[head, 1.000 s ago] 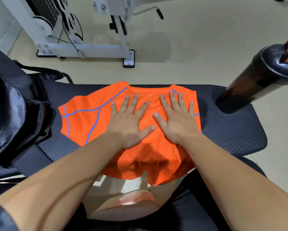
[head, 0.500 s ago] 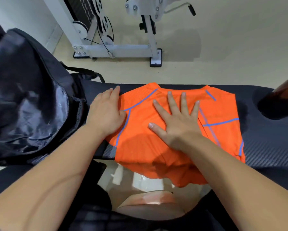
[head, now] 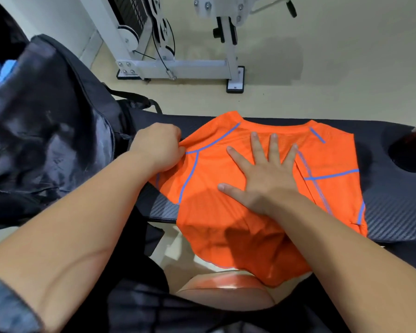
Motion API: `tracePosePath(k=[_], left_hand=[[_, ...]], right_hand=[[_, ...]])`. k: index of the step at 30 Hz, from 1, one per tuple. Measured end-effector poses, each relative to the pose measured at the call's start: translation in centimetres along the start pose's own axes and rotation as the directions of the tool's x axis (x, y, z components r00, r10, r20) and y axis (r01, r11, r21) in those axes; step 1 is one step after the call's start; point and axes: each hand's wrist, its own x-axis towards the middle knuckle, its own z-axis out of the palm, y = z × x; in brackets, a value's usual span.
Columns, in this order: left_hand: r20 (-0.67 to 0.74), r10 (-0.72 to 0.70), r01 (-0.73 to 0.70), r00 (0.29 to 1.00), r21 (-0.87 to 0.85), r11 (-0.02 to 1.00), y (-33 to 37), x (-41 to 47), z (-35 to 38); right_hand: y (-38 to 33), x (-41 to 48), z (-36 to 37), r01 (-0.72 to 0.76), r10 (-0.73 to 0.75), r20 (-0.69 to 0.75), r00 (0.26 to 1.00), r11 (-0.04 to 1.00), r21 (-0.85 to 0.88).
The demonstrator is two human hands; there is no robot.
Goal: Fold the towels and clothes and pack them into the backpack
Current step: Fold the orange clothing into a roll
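Orange blue-seamed shirt [head: 214, 183] flat under right grip [head: 267, 179], edge in left grip [head: 156, 150]; black backpack [head: 45, 140] beside left grip.

The shirt [head: 226, 188] is bright orange with thin blue lines; the bench [head: 394, 212] is black with a tiny criss-cross weave; the backpack [head: 45, 116] is shiny black, with a light blue bit [head: 7, 66] showing at its edge; the floor [head: 346, 68] is pale tan; the machine [head: 178, 68] is white with black feet.

Black bench [head: 394, 212]: orange shirt [head: 214, 188], backpack [head: 45, 140].
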Motion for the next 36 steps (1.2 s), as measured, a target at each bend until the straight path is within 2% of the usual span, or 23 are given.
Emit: tracePosePath(k=[3,6,8,10,12,14,17,20,22,24,28,30,32,36], left_hand=[[-0.046,-0.009,0.009,0.999,-0.007,1.000,0.4,-0.7,-0.1],[-0.040,-0.064,0.068,0.997,0.098,0.993,0.2,-1.2,-0.3],[0.019,-0.092,0.089,0.996,0.130,0.988,-0.1,-1.4,-0.7],[0.105,-0.086,0.078,0.991,0.070,0.994,-0.3,-1.3,-1.3],[0.197,-0.061,0.053,0.979,0.049,0.997,-0.2,-1.4,-2.2],[0.224,-0.017,-0.006,0.975,0.106,0.994,-0.4,-1.5,-2.7],[0.134,0.004,-0.021,0.991,0.121,0.992,-1.4,-1.3,-2.6],[-0.017,-0.024,0.021,1.000,-0.145,0.989,-1.7,-1.3,-2.2],[-0.016,-0.117,0.096,0.993,-0.463,0.881,-1.4,-1.7,-1.9],[0.065,-0.207,0.188,0.976,-0.728,0.659,-1.4,-2.1,-1.4],[0.101,-0.368,0.226,0.924,-0.922,0.313,-1.1,-3.4,-0.4],[0.155,-0.365,0.227,0.918,-0.960,0.163,-0.5,-4.5,0.3],[0.175,-0.305,0.229,0.936,-0.961,0.152,0.0,-5.6,1.3],[0.003,-0.362,0.130,0.932,-0.935,0.329,0.2,-6.8,2.6]], right_hand=[[-1.4,-0.1,-0.2,0.050,-0.050,-0.008,0.999,0.997,0.059],[-2.2,-0.2,0.3,0.059,-0.059,-0.007,0.998,0.997,0.057],[-2.3,-0.1,0.5,0.048,-0.048,-0.008,0.999,0.998,0.044],[-2.2,-0.1,0.5,0.044,-0.044,-0.009,0.999,0.998,0.040],[-2.2,-0.1,0.5,0.044,-0.044,-0.009,0.999,0.998,0.038],[-2.3,-0.1,0.4,0.044,-0.044,-0.010,0.999,0.998,0.038],[-2.2,-0.1,0.4,0.044,-0.044,-0.012,0.999,0.998,0.045],[-2.2,-0.2,0.4,0.044,-0.043,-0.013,0.999,0.998,0.045],[-2.3,-0.1,0.4,0.042,-0.041,-0.015,0.999,0.998,0.043],[-2.3,-0.1,0.4,0.042,-0.042,-0.016,0.999,0.998,0.039],[-2.2,-0.2,0.3,0.045,-0.045,-0.019,0.999,0.998,0.043],[-2.2,-0.2,0.4,0.045,-0.044,-0.022,0.999,0.998,0.045],[-2.2,-0.2,0.4,0.046,-0.045,-0.022,0.999,0.998,0.045],[-2.2,-0.3,0.4,0.044,-0.043,-0.030,0.999,0.998,0.052]])
